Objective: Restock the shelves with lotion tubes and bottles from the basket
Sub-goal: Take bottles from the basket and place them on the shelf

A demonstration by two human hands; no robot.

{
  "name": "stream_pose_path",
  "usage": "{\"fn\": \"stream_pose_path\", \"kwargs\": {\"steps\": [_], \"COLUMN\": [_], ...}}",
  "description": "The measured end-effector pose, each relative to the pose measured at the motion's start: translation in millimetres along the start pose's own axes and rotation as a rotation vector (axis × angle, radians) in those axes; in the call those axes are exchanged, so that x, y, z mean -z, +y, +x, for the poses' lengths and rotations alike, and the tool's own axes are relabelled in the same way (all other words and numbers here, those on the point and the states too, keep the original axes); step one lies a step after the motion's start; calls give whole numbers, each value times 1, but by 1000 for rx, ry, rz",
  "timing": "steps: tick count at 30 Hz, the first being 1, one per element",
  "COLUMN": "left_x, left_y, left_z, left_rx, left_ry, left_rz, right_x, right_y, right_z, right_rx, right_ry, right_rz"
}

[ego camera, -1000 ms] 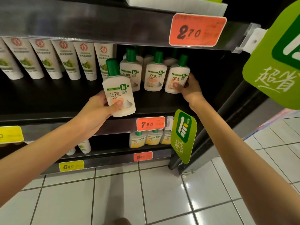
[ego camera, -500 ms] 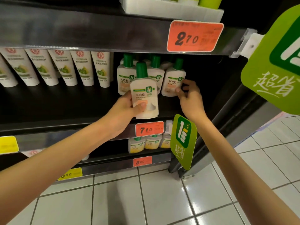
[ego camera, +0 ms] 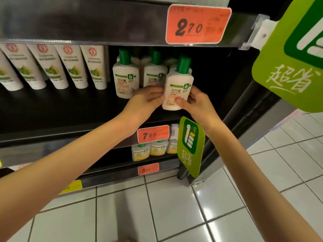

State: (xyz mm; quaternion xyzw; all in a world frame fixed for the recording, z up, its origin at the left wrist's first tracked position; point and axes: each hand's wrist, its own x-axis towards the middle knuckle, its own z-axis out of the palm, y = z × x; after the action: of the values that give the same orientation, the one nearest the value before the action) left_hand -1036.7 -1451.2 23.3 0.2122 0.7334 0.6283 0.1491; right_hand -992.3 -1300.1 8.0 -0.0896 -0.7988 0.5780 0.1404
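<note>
Both hands are gripping one bottle (ego camera: pixel 177 86) between them. The left hand (ego camera: pixel 145 100) is closing its fingers on the bottle's left side, low down, and the right hand (ego camera: pixel 197 102) is pressing its thumb across the lower front of the label while its fingers are wrapping round the right side. The bottle is white with a green cap, standing nearly upright, tipping slightly to the right, and it is hanging just above the dark shelf (ego camera: pixel 61 110) near the right end; whether its base is touching the shelf cannot be told.

Just to its left, two like bottles (ego camera: pixel 125 75) are standing in the front row, with more behind them in shadow. The held bottle is covering most of another one behind it. Further left, a row of white tubes (ego camera: pixel 70 67) is standing cap-down and leaning back along the shelf.

An orange tag (ego camera: pixel 198 25) reading 2.70 is sitting on the shelf edge above, and a second orange tag (ego camera: pixel 153 133) reading 7.20 is sitting on the edge below the hands. A green sign (ego camera: pixel 190 145) is sticking out beside that lower tag, and small yellow-labelled bottles (ego camera: pixel 150 151) are standing on the shelf underneath. White floor tiles (ego camera: pixel 174 206) are filling the foreground.
</note>
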Motion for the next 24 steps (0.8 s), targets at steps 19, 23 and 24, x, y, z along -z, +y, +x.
{"fn": "stream_pose_path", "kwargs": {"steps": [19,23,24], "left_x": [42,39,37], "left_y": [-19,-15,-14], "left_z": [-24,-25,-25], "left_rx": [122,127,129], "left_ry": [76,48,44], "left_rz": [-104,-86,-83], "right_x": [2,3,3], "right_y": [25,24,24], "right_z": [19,20,20], "right_rx": [-62,-70,-66], "right_ry": [161,144,145], "right_rz": [-94,-91,-89]}}
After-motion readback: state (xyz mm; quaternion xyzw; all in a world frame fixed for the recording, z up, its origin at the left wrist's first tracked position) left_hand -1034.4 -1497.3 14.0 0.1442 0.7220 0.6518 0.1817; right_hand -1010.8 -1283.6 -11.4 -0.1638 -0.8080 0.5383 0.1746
